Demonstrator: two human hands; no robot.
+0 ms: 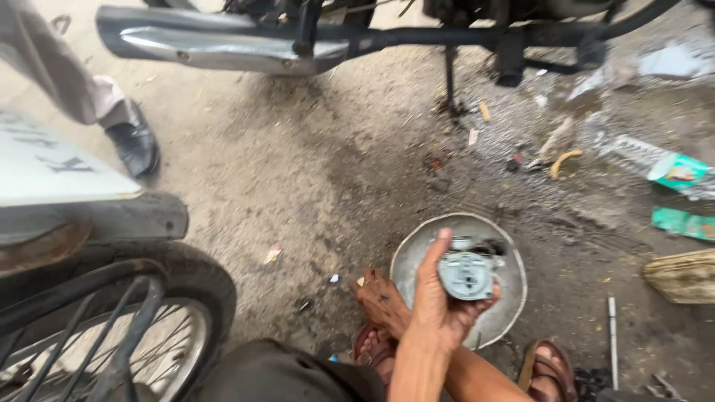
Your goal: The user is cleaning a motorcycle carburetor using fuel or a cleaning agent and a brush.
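My left hand [436,301] is held low in the middle of the view, shut on a small grey metal engine part [467,272] that looks like a carburettor. The thumb points up along the part's left side and the fingers curl under its right side. The part hangs just above a round, dented metal bowl [413,249] that rests on the dirty ground. My right hand is out of the picture. My feet in brown sandals [370,344] sit beside the bowl.
A motorcycle's chrome exhaust pipe [216,41] and frame span the top. A spoked wheel with its tyre [149,313] fills the lower left. Another person's black shoe [134,145] stands at the upper left. Litter [678,173] and a thin metal rod [613,339] lie at right.
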